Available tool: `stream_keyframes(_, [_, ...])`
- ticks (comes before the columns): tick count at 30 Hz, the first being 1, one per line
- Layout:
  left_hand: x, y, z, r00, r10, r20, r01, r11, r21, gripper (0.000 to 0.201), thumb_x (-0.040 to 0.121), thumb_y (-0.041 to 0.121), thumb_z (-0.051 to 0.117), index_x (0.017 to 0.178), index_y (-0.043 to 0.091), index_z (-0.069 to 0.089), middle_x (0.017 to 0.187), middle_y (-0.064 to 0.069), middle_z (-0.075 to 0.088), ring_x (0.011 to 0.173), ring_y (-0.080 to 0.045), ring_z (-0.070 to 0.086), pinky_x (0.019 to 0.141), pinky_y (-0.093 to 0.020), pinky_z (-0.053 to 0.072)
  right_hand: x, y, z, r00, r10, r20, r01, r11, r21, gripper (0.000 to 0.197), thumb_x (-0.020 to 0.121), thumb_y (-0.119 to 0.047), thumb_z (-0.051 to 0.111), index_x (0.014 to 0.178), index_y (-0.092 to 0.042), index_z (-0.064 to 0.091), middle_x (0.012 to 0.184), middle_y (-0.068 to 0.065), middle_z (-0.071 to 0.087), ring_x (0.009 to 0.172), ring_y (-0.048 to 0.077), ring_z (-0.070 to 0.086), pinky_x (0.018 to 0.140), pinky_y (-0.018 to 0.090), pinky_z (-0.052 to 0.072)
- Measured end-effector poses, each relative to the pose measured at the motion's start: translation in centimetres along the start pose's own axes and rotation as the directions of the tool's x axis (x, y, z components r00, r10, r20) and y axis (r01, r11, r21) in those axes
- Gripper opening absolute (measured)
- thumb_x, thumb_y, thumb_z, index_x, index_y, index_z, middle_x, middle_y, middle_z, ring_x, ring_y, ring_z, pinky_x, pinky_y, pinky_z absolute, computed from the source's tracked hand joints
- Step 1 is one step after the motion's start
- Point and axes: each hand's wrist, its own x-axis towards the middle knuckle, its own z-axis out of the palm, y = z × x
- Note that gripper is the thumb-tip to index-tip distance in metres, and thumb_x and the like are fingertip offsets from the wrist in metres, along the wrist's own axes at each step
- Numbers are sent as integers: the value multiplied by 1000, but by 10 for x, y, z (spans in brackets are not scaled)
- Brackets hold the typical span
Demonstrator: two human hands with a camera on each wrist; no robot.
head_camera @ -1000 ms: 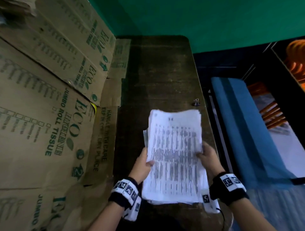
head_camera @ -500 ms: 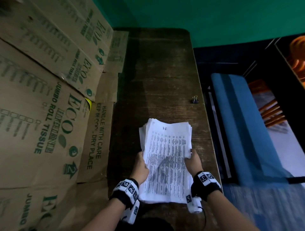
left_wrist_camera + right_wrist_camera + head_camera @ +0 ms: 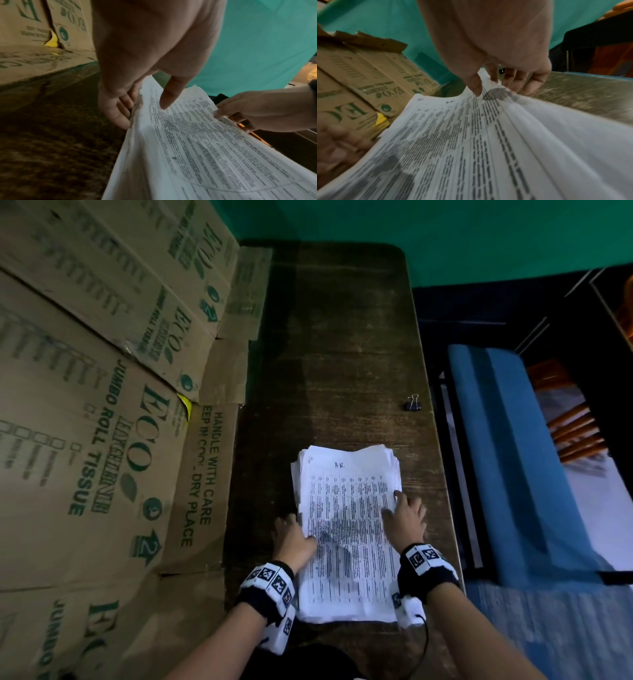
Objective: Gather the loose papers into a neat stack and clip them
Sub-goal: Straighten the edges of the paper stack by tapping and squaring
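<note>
Apparently both hands, left hand (image 3: 294, 537) and right hand (image 3: 406, 517), pinch the paper stack (image 3: 346, 529) edges.

Right hand (image 3: 496, 54): it reaches down from the top; the thumb tip presses on the top sheet, and the other fingers (image 3: 534, 81) go over the far right edge of the papers.
Stack of papers (image 3: 471, 142): white printed sheets with columns of text, filling the lower part of the view.
Left hand (image 3: 335, 146): blurred, at the left edge of the stack.
Cardboard boxes (image 3: 368, 81): brown with green "ECO" print, at left.
Table (image 3: 582, 94): dark wood, at right.
Wall (image 3: 385, 27): green, behind.
</note>
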Motion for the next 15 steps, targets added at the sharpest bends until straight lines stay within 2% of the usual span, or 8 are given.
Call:
stream_keyframes(2, [1, 0, -3, 998, -69, -10, 69, 997, -32, 77, 90, 21, 57, 150, 6, 11, 153, -19, 9, 143, -36, 16, 116, -40, 21, 6, 5, -2, 997, 60, 47, -60, 998, -9, 61, 93, -40, 53, 146, -24, 26, 154, 22, 14, 142, 41, 13, 110, 62, 19])
stream_keyframes(4, [3, 0, -2, 993, -109, 46, 112, 991, -79, 80, 93, 28, 55, 151, 10, 2, 157, -17, -1, 146, -35, 6, 118, -42, 16, 9, 10, -1, 989, 112, 98, -112, 994, -3, 78, 90, -49, 56, 151, -24, 14, 158, 19, 6, 145, 39, 8, 111, 62, 16])
stream_keyframes(6, [4, 1, 5, 989, -94, 113, 108, 986, -125, 80, 92, 30, 53, 152, 16, 1, 158, -14, -1, 147, -33, 4, 119, -46, 14, 8, 14, 5, 985, 114, 128, -121, 991, 47, 90, 87, -51, 61, 151, -11, 13, 156, 20, 13, 143, 39, 11, 113, 59, 18])
stream_keyframes(8, [5, 6, 11, 985, -77, 154, 105, 978, -181, 83, 90, 25, 55, 151, 18, -1, 158, -12, 0, 146, -32, 4, 120, -49, 13, 9, 22, 13, 981, 124, 150, -143, 982, 126, 95, 83, -47, 67, 148, -2, 15, 153, 24, 19, 141, 42, 17, 113, 55, 20])
stream_keyframes(11, [10, 13, 11, 987, -85, 134, 127, 931, -343, 85, 81, 15, 64, 146, 17, 9, 149, -13, 17, 139, -31, 21, 115, -46, 25, 17, 32, 11, 961, 179, 210, -253, 879, 404, 98, 74, -34, 81, 143, 0, 20, 147, 23, 33, 133, 40, 36, 111, 52, 32])
stream_keyframes(13, [16, 13, 7, 984, -105, 143, 157, 893, -421, 87, 75, 12, 69, 141, 18, 12, 143, -12, 25, 131, -30, 31, 111, -46, 32, 21, 39, 0, 925, 188, 330, -341, 793, 505, 90, 71, -26, 85, 136, -1, 28, 134, 18, 46, 122, 34, 48, 103, 48, 40])
stream_keyframes(14, [20, 10, 5, 978, -116, 174, 182, 881, -437, 93, 72, 14, 71, 142, 16, 10, 144, -11, 26, 132, -30, 32, 111, -46, 33, 20, 42, -5, 904, 177, 389, -365, 794, 486, 87, 66, -27, 87, 130, 0, 34, 123, 19, 53, 107, 30, 56, 92, 46, 46])
stream_keyframes(15, [21, 8, 4, 967, -127, 219, 213, 876, -432, 101, 69, 18, 74, 145, 13, 8, 147, -10, 27, 134, -31, 33, 112, -46, 33, 20, 46, -7, 884, 155, 441, -369, 810, 455, 89, 58, -33, 91, 122, 3, 40, 109, 21, 59, 85, 25, 59, 77, 44, 50])
